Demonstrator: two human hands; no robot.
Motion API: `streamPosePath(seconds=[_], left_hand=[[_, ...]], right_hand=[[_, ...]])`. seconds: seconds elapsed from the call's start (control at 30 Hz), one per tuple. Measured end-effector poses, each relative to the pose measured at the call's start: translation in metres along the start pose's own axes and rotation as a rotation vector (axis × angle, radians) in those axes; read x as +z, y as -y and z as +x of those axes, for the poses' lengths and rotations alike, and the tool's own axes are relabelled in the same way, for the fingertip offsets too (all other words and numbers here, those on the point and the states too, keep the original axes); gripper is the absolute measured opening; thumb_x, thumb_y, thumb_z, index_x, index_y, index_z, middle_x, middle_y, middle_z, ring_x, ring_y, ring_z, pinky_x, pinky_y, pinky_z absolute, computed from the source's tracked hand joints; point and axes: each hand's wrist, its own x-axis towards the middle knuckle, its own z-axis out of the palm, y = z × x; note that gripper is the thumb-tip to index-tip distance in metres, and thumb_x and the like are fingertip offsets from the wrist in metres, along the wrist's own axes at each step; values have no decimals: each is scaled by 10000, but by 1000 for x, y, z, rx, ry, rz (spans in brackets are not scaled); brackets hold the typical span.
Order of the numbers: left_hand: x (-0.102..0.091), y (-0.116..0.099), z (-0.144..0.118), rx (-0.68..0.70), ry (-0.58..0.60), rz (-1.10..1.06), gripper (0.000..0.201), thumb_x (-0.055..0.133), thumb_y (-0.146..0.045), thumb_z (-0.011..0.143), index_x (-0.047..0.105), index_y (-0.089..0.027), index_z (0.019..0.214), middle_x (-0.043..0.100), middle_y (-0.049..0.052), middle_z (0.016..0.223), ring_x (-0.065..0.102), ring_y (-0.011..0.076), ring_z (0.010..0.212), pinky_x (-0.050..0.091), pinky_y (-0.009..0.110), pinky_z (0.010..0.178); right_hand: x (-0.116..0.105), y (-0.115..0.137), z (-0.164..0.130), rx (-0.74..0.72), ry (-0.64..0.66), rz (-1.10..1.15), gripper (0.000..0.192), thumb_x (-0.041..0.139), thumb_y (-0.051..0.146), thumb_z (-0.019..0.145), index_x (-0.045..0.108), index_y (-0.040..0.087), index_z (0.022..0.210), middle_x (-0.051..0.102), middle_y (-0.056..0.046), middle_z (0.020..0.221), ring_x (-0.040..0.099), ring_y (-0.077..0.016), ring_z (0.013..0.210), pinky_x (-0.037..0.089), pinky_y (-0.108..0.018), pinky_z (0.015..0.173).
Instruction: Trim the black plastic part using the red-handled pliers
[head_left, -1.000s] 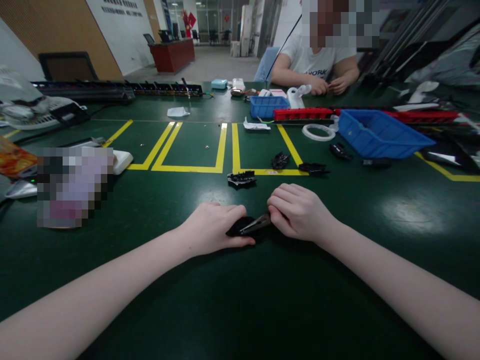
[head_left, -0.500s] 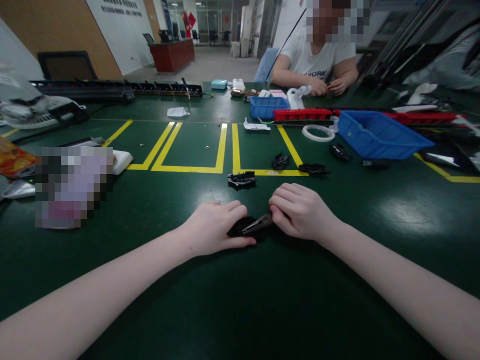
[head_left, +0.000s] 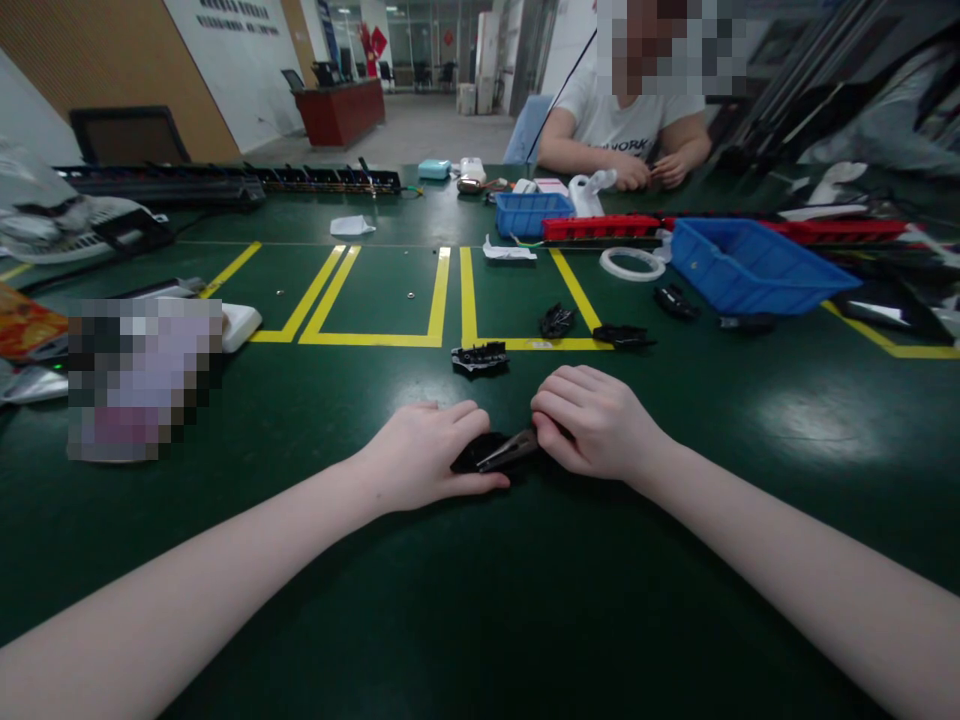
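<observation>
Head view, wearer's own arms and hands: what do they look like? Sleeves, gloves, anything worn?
Left hand and right hand: no gloves. Forearms bare, no sleeves in frame. No watch, bracelet or cable visible. No rings seen; some fingers hidden.

Large blue plastic bin (head_left: pixel 780 268) sits nr flat white ring of tape (head_left: pixel 632 277); long red slotted strip (head_left: pixel 600 228) runs behind bin, w/ small blue plastic bin (head_left: pixel 521 217) by strip's L end. Person in white printed T-shirt (head_left: pixel 619 125) sits opp.; boxy reddish-brown desk (head_left: pixel 341 115) stands in bg.
</observation>
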Motion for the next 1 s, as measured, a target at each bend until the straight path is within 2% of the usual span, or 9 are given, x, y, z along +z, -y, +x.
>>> streamPosePath(seconds=[0.17, 1.0], left_hand=[[0, 0, 0, 1, 7, -3, 425, 460, -612, 870, 517, -194, 920, 591, 6, 855, 536, 148, 637, 378, 275, 563], [5, 0, -1, -32, 11, -18, 397, 459, -591, 882, 514, -203, 939, 582, 8, 881, 542, 153, 664, 352, 264, 562]], right_hand=[[0, -1, -1, 39, -20, 27, 234, 425, 200, 870, 589, 147, 712, 611, -70, 715, 529, -171, 696, 383, -307, 630], [2, -3, -2, 39, 9, 11, 268, 388, 215, 875, 547, 160, 666, 549, -47, 669, 436, -147, 639, 323, -293, 606]])
